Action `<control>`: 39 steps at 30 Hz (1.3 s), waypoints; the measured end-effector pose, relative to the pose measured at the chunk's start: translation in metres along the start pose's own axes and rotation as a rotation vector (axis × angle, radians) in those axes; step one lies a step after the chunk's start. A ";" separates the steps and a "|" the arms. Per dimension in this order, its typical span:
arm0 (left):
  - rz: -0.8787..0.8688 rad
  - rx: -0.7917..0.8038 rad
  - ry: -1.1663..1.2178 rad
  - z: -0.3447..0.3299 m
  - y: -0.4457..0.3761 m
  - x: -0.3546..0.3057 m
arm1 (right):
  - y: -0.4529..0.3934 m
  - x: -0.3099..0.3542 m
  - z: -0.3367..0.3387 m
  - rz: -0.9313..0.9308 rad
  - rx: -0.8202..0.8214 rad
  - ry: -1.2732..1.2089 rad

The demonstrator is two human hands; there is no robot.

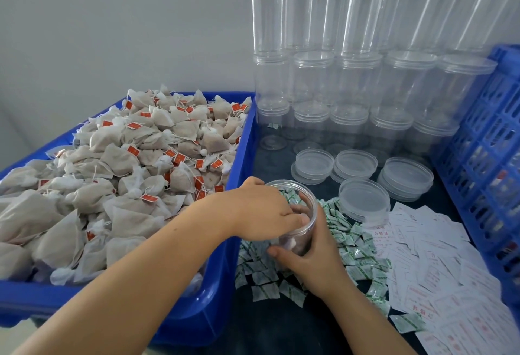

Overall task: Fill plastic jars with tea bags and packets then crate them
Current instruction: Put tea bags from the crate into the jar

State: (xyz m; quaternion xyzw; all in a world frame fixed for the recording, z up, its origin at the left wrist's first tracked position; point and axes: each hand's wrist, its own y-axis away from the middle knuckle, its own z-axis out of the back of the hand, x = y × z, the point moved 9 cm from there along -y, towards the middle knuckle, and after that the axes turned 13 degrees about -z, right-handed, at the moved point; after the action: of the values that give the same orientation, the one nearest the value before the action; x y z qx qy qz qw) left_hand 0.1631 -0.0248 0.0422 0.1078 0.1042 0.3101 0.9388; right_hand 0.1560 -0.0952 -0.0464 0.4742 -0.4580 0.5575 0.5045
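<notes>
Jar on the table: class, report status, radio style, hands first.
Right hand grips jar upright. Left hand reaching into its mouth. Jar partly filled, no lid. Green packets crowd its base.

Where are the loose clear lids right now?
In the head view, the clear round plastic lids sit right of centre on the dark table, between the stacked clear empty jars and the white paper slips.

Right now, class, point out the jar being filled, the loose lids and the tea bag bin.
jar (305, 231): head view, clear side wall.
lids (364, 200): head view, top of nearest lid.
bin (242, 146): head view, blue right wall.
</notes>
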 end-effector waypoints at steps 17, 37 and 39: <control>0.052 -0.713 0.261 0.069 0.044 0.045 | 0.001 0.000 0.001 -0.019 -0.042 0.016; 0.996 -0.155 -0.084 -0.018 0.078 0.179 | 0.002 -0.002 0.001 -0.059 -0.029 0.025; 1.009 -0.113 -0.145 -0.017 0.079 0.179 | 0.003 -0.001 0.001 -0.054 -0.027 0.024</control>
State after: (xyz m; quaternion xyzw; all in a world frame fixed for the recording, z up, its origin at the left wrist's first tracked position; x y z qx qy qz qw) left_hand 0.2554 0.1477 0.0242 0.1148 -0.0431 0.7214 0.6816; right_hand 0.1534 -0.0963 -0.0471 0.4729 -0.4463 0.5432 0.5311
